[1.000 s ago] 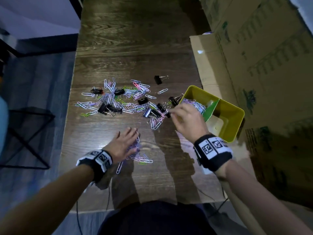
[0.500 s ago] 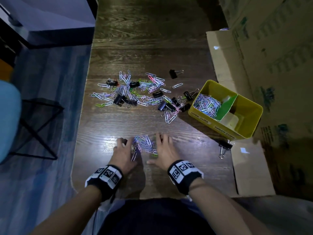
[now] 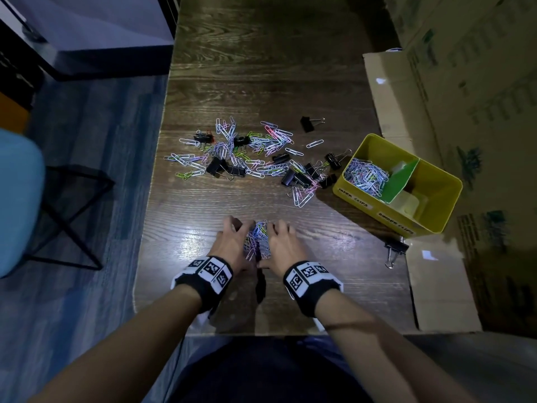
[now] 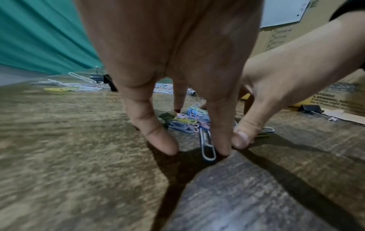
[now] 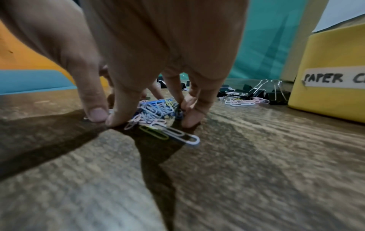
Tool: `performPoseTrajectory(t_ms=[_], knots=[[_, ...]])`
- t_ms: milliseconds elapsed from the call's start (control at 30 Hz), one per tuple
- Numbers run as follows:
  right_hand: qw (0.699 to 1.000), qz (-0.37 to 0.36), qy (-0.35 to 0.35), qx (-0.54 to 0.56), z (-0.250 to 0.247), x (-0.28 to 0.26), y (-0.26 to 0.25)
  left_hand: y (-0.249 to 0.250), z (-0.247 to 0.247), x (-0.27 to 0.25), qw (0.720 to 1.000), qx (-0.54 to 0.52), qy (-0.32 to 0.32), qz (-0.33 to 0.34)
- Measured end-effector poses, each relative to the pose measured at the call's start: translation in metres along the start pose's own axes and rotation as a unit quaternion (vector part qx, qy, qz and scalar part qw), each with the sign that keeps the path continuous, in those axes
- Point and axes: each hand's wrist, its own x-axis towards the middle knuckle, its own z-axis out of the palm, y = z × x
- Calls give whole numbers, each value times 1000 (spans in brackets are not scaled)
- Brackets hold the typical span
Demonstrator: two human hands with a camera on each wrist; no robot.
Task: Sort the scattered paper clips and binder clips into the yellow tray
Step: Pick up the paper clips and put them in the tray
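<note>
cupping paper clip pile between left hand and right hand, fingers curled round it

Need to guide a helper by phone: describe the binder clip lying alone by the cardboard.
Find the yellow tray, right side of the table. Off its near corner, beside the cardboard flap, lies a black binder clip. Unlike the rest, it has no other clips around it.
</note>
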Motion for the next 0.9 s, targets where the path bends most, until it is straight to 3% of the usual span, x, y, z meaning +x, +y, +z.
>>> performPoseTrajectory(t_ms=[467, 600, 700, 767, 900], knots=[[998, -49, -4, 47, 6, -9, 2, -7, 7, -3, 993, -9, 61, 102], [989, 12, -22, 147, 3, -3, 14, -17, 2, 4, 993, -51, 61, 92], [982, -15, 21, 188, -1, -3, 23, -21, -5, 10, 987, -146, 49, 48], [970, -30, 57, 232, -2, -5, 28, -24, -10, 13, 963, -267, 28, -11], [950, -39, 94, 297, -5, -7, 40, -28, -21, 16, 866, -492, -5, -94]])
